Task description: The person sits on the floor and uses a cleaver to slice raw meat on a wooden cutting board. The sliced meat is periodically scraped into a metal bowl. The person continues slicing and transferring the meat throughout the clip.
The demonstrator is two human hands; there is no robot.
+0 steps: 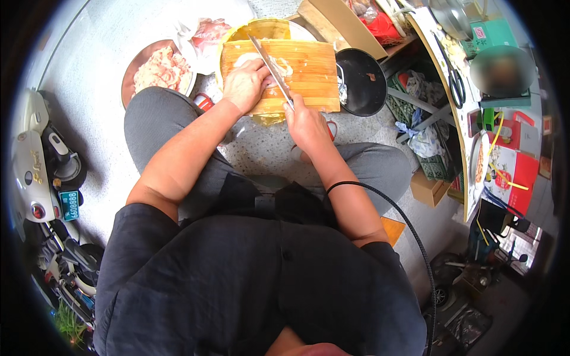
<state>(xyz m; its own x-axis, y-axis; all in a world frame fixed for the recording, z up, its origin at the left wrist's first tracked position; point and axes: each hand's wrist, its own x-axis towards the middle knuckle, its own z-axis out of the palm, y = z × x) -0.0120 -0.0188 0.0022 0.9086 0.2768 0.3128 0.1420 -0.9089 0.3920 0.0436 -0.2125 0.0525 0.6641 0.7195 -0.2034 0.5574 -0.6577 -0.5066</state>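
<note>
A wooden cutting board (pixel 314 66) lies in front of me across a round basin lined with a yellow plastic bag (pixel 262 29). My right hand (pixel 307 122) grips the handle of a kitchen knife (pixel 270 66), whose long blade slants up and left over the board. Just left of the blade, my left hand (pixel 245 84) holds down a piece of raw meat (pixel 270 81), mostly hidden by the fingers. Pale scraps of raw meat (pixel 284 67) lie on the board to the right of the blade.
At the left stands a bowl (pixel 126 76) of raw meat pieces (pixel 160 69), beside a plastic bag of meat (pixel 209 35). A black round container (pixel 363 86) sits right of the board. Scissors (pixel 455 84) lie on a side table (pixel 463 129). A scooter (pixel 33 164) stands far left.
</note>
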